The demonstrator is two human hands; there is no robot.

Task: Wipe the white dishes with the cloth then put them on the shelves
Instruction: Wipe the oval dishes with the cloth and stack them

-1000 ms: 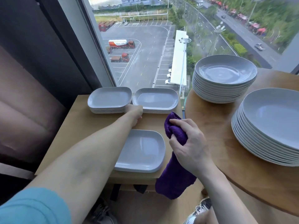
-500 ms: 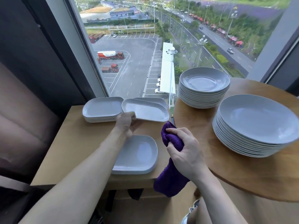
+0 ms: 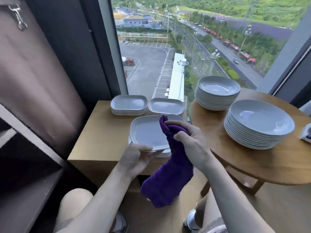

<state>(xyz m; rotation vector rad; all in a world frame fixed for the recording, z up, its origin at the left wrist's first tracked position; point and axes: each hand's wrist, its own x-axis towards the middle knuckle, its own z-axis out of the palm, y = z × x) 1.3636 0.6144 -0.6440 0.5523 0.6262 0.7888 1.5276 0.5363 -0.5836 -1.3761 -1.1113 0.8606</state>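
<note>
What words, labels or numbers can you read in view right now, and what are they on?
Nothing can be read clearly.
On the white box at the right edge of the round table: blue print, cut off by the frame, unreadable.
On the distant building outside: a red sign strip, too small to read.
On the rectangular dish and the purple cloth: no markings visible.

glossy smooth white rectangular plate (image 3: 146,132), fuzzy purple cloth (image 3: 168,179), matte wood table (image 3: 101,132), round one's (image 3: 252,158) satin-smooth wood too
</note>
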